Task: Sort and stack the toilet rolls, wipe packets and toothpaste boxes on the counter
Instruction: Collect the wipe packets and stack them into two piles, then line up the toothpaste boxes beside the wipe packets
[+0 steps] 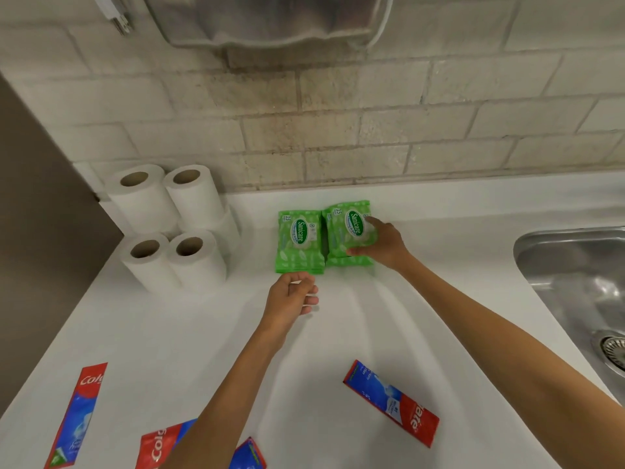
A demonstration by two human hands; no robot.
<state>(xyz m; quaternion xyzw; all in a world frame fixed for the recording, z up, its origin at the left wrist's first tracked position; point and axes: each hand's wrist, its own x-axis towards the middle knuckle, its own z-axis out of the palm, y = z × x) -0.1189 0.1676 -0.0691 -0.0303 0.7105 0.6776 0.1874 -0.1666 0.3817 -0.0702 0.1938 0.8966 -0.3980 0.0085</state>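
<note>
Two stacks of green wipe packets stand side by side near the back wall: the left stack [298, 242] and the right stack [348, 231]. My right hand [384, 242] grips the top packet of the right stack, thumb at its near edge and fingers on top. Just in front of the left stack, my left hand [291, 299] hovers with loosely curled fingers and holds nothing. White toilet rolls [172, 228] are stacked upright in the back left corner. Red and blue toothpaste boxes lie flat near me: one at the left [79, 414], one at the right [392, 402], others [159, 445] partly under my left arm.
A steel sink [575, 275] with a drain is sunk into the white counter [439, 265] at the right. A tiled wall runs along the back, with a metal dispenser [270, 22] hanging above. A dark panel closes off the left side.
</note>
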